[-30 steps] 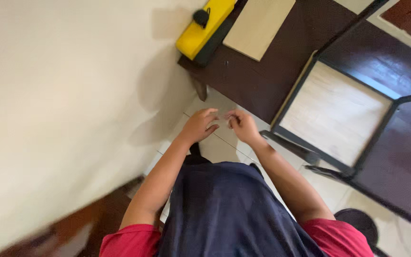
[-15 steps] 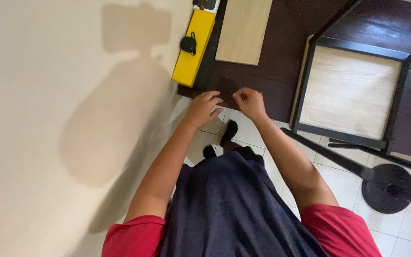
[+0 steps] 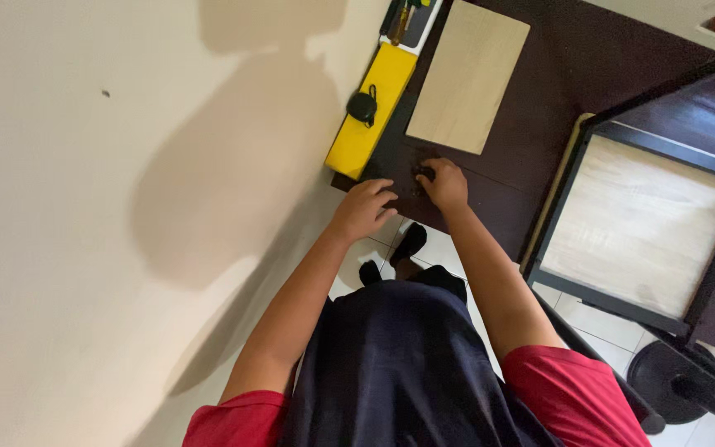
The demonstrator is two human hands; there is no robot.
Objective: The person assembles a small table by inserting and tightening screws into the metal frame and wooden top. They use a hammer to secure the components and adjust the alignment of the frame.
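The cream wall [image 3: 84, 207] fills the left of the view, with the person's shadow across it. Against it stands a dark brown bench [image 3: 531, 108], and to the right a black metal frame [image 3: 622, 141] holds a pale wooden panel [image 3: 639, 223]. On the bench lies a light wooden board [image 3: 469, 74], and beside that, along the wall edge, a long yellow case [image 3: 371, 112] with a small black round thing [image 3: 362, 106] on it.

The person leans over the bench's near edge. The left hand [image 3: 363, 209] rests there with fingers curled loosely downward; whether it grips anything cannot be told. The right hand [image 3: 444, 184] is bunched, fingertips pinching a small dark object [image 3: 424, 173] lying on the bench just below the board.

Such a small piece on a dark surface is judged easy to lose, so a firm fingertip pinch, with the other hand steadying close by, would serve best.
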